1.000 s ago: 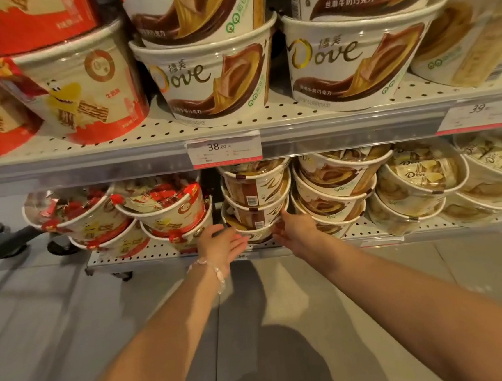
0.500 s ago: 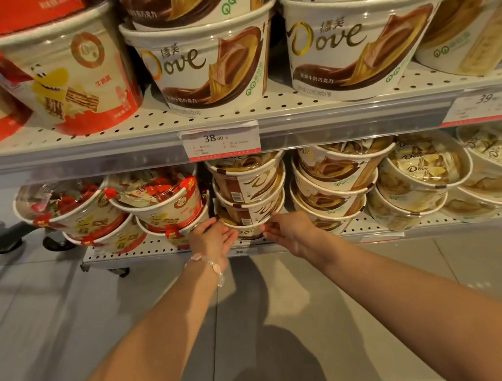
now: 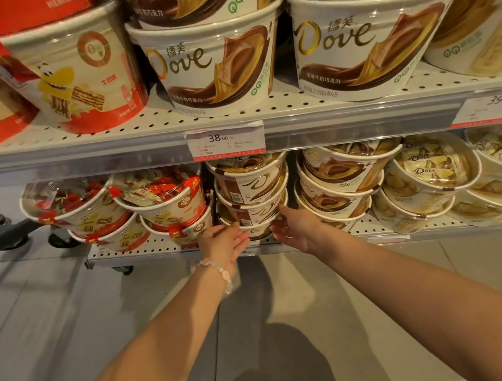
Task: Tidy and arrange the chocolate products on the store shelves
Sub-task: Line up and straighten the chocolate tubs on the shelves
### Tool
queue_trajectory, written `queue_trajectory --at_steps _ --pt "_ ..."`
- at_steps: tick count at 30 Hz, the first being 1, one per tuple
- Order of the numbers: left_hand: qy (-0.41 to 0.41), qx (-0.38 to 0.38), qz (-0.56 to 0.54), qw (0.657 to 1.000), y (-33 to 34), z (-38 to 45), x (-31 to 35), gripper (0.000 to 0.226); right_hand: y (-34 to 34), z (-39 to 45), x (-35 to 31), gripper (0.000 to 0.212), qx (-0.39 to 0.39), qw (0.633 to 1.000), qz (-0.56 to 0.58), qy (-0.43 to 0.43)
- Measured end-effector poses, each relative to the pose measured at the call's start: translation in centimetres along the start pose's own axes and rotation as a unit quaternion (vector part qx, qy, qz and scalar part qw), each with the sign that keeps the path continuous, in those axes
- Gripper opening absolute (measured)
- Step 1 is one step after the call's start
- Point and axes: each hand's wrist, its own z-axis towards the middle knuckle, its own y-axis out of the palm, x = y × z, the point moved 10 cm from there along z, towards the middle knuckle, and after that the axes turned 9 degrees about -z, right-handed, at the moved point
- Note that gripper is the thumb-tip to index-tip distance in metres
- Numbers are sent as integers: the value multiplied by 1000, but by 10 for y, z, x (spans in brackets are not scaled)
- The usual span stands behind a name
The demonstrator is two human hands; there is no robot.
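Both hands [image 3: 227, 242] stay flanking bottom tub [image 3: 255, 231].

A shop aisle is showing here: perforated metal shelves [image 3: 267, 114] are carrying rows of stacked chocolate tubs [image 3: 211, 60], a printed price tag [image 3: 226, 140] reading 38.00 is sitting in the clear rail along the upper shelf's edge, and a second tag [image 3: 491, 108] is showing at far right above grey floor tiles [image 3: 57, 313].
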Motion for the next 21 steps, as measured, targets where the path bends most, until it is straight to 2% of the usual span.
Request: queue_trajectory --at_steps 6,10,14,18,21 --pt "14 -7 -22 1000 3 -3 2 20 0 0 -3 23 9 1000 -5 -27" --pt "17 -8 -6 1000 6 -1 3 7 1 -1 1 23 -7 999 15 -32" --pt "18 0 11 1000 8 4 3 4 0 0 3 21 -26 999 14 -19" --pt "12 5 16 1000 9 7 3 14 -3 1 4 21 -34 999 12 -3" --pt "15 10 20 1000 10 7 4 13 -7 2 4 18 -36 999 11 14"
